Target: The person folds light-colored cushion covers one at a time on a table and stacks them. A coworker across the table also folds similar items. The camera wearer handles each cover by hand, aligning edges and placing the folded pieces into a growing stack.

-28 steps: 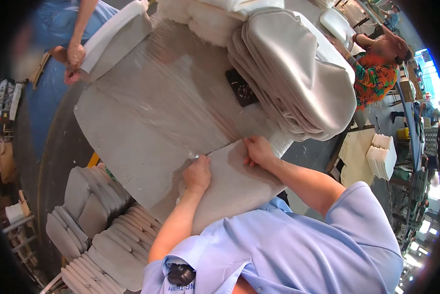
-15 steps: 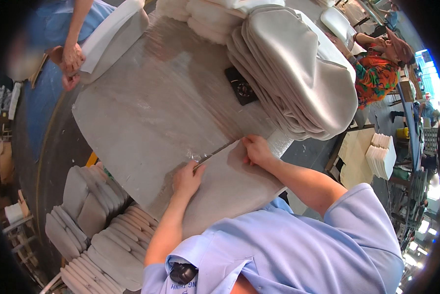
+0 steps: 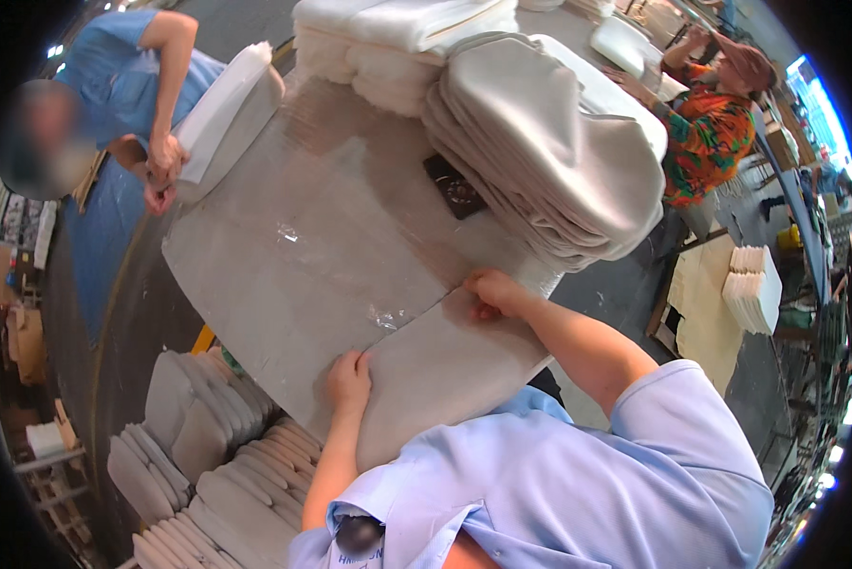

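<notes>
A light grey cushion-like fabric piece [image 3: 445,370] lies at the table's near side, against my body, with its straight edge running slantwise across. At the left end of that edge my left hand [image 3: 348,381] is closed, thumb and fingers gripping the border. My right hand [image 3: 495,292] pinches the far right corner of the same edge, fingers curled. What lies under the fingertips is partly hidden. Beyond the edge spreads the table [image 3: 265,256], covered in shiny clear film, wrinkled near my hands.
A tall stack of grey covers [image 3: 540,142] stands at the far right beside a black flat item [image 3: 454,187]. White padding [image 3: 388,47] lies behind. Grey cushions [image 3: 227,455] are piled low left. Co-workers stand at far left, holding a grey-white piece [image 3: 227,123], and far right.
My left hand has slid along the fabric edge, toward the left and nearer to me. My right hand stays at the far corner. The whole view has shifted slightly.
</notes>
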`<state>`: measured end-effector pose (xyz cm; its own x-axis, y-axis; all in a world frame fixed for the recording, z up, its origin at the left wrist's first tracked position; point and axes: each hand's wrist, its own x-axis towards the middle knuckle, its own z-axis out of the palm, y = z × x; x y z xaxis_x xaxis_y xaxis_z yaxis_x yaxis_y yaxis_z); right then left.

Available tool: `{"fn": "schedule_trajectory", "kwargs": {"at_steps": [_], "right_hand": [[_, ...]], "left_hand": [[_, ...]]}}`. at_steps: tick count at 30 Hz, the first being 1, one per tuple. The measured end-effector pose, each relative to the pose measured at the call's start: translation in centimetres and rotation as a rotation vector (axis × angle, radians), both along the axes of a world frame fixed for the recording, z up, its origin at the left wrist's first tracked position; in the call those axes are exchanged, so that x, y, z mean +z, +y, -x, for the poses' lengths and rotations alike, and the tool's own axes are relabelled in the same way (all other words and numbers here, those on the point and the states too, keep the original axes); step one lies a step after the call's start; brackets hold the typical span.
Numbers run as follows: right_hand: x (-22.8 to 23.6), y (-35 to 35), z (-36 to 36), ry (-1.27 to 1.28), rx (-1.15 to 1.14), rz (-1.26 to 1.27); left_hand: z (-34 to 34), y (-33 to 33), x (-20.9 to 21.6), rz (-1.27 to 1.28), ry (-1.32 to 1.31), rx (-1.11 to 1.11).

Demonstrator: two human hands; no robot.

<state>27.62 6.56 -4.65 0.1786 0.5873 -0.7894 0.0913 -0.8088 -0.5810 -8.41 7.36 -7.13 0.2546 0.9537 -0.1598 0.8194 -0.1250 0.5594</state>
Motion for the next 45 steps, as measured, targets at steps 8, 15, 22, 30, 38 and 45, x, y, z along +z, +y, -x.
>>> {"fn": "schedule_trajectory", "kwargs": {"at_steps": [8, 15, 22, 30, 38, 45], "right_hand": [[2.9, -13.5, -8.2, -0.851, 0.270, -0.360], [8.0, -14.4, -2.3, 0.391, -0.572, -0.180], [18.6, -5.4, 0.8, 0.780, -0.558, -0.924], [19.7, -8.6, -2.1, 0.161, -0.008, -1.042], [21.2, -11.9, -1.8, -0.469, 1.051, -1.380], [17.9, -11.9, 0.2, -0.674, 1.138, -1.351]], "left_hand": [[7.3, -9.2, 3.2, 0.772, -0.509, 0.622], [7.9, -11.5, 6.1, 0.968, -1.123, 0.599], [-1.7, -10.8, 11.5, 0.438, -1.524, 0.344], [1.9, -8.6, 4.1, 0.993, -1.309, 0.251], [1.5, 2.2, 10.4, 1.415, -1.321, -0.067], [-6.9, 6.2, 6.0, 1.094, -0.090, -0.443]]}}
